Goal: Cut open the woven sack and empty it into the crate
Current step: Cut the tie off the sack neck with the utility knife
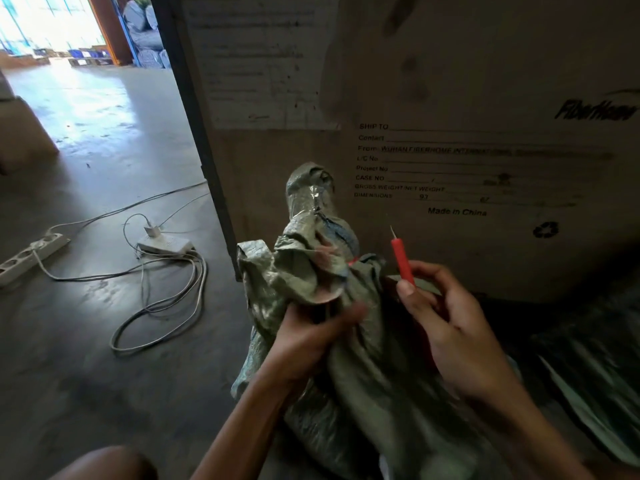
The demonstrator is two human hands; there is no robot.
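Left hand (311, 337) grips bunched neck of woven sack (346, 341), frame centre; right hand (446, 323) pinches red cutter (402, 261). Fabric looks soft, crinkly, slippery; hold near neck.

A grey concrete floor (104, 150) gleams with daylight from a bright opening (52, 22) at the far left, and a white power strip (31, 254) and looped white cables (202, 271) lie on it.

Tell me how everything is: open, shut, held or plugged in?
woven sack, neck bunched and taped, still shut.
left hand, grips the woven sack.
right hand, holds the red cutter.
red cutter, blade tip out, clear of the sack.
white socket block, one plug in it.
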